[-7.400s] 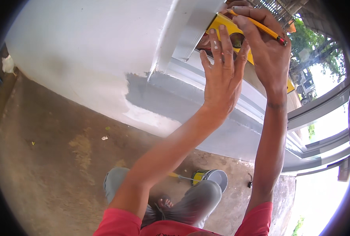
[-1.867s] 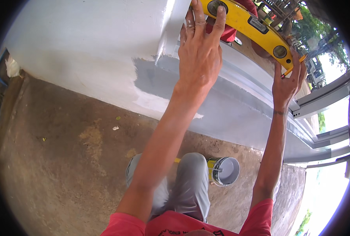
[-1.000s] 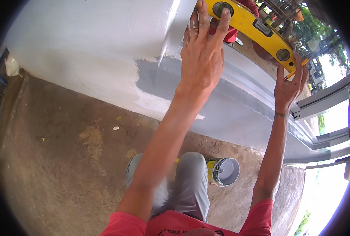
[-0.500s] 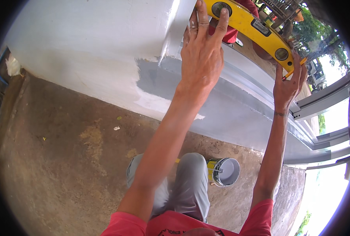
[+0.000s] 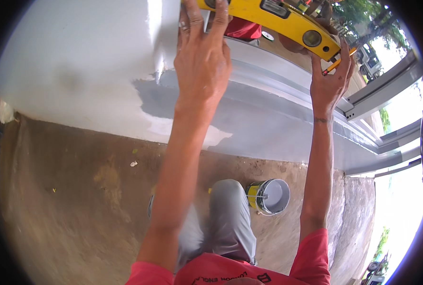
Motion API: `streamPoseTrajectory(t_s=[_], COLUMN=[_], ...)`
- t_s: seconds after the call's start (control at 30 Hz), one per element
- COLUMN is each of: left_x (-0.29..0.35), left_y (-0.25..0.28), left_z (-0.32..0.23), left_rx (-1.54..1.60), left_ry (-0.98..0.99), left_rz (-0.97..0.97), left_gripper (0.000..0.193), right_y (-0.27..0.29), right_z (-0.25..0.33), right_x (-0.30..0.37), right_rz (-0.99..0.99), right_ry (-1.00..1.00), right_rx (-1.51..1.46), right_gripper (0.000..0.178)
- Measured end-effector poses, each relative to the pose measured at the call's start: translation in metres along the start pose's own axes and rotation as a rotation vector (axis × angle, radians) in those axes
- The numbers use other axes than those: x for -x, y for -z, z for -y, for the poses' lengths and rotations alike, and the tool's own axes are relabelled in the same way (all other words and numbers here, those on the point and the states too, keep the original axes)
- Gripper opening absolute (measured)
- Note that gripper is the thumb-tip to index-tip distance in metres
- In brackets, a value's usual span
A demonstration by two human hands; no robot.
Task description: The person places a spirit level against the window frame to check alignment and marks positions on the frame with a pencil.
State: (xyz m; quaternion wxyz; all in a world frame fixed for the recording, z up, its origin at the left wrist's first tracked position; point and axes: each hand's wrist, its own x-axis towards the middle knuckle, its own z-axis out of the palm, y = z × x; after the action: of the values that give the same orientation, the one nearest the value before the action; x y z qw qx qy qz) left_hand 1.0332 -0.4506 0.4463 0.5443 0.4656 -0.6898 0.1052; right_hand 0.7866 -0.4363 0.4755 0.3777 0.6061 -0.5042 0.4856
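Observation:
A yellow spirit level (image 5: 294, 28) with round and oblong vials spans the top of the view, tilted down toward the right. My left hand (image 5: 204, 64) has its fingers laid over the level's left end, the index finger by a round vial; the fingertips run to the picture's edge. My right hand (image 5: 332, 83) grips the other end between thumb and fingers. A yellow pencil (image 5: 340, 61) also sits between that hand's fingers. Below the level, a grey-painted ledge (image 5: 268, 107) runs along the low wall.
A paint bucket (image 5: 274, 197) stands on the concrete floor (image 5: 78, 190) right of my knee. White wall (image 5: 78, 61) fills the left, bordering the grey paint. Grey metal frames (image 5: 387, 90) stand at the right. Beyond the ledge, a person in red clothing (image 5: 243, 28) is partly visible.
My view has shifted, so the level, both hands and the wall appear farther left, the level also higher. Both hands keep their places on the level, and the pencil stays in the right.

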Motion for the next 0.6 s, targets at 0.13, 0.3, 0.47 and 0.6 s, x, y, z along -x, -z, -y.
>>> streamPoseTrajectory(t_s=[0.13, 0.3, 0.47, 0.6], left_x=[-0.002, 0.005, 0.005, 0.005], left_y=[0.004, -0.005, -0.004, -0.006], left_z=[-0.006, -0.001, -0.002, -0.002], left_rx=[-0.049, -0.041, -0.084, -0.078], left_ry=[0.062, 0.037, 0.023, 0.024], left_rz=[0.062, 0.036, 0.023, 0.025], left_gripper=[0.076, 0.073, 0.069, 0.069], right_y=[-0.002, -0.001, 0.0, 0.0], right_z=[-0.01, -0.009, -0.007, -0.011], right_x=[0.006, 0.007, 0.007, 0.007], right_rz=[-0.013, -0.018, -0.023, -0.016], right_ry=[-0.055, -0.078, -0.064, -0.061], right_rx=[-0.019, -0.013, -0.018, -0.021], right_gripper=[0.068, 0.068, 0.065, 0.065])
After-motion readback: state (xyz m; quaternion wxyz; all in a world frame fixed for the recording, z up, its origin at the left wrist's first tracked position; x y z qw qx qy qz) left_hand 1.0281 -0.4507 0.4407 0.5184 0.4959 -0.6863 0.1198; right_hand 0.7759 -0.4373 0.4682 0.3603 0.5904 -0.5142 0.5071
